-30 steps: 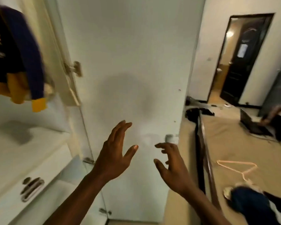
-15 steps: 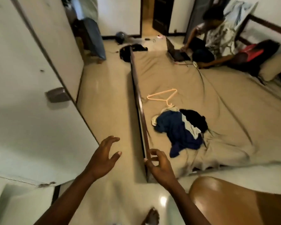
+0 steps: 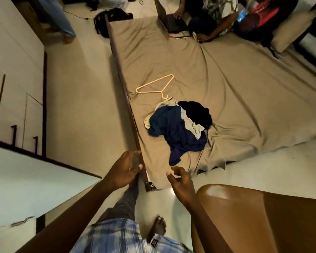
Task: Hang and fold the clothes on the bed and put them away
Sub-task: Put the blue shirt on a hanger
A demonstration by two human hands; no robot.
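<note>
Left hand (image 3: 124,172) and right hand (image 3: 181,183) are hovering at lower centre, fingers loose, grasping nothing. Clothes pile (image 3: 179,130) is lying mid-frame on the bed (image 3: 226,79), just below the hanger (image 3: 155,86).

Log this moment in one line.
left hand: open, empty | right hand: open, empty | clothes: heaped on bed | hanger: bare, beyond clothes

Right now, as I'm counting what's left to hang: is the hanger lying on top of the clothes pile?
No, the hanger lies on the bare sheet beside the clothes pile, not on it.
</note>
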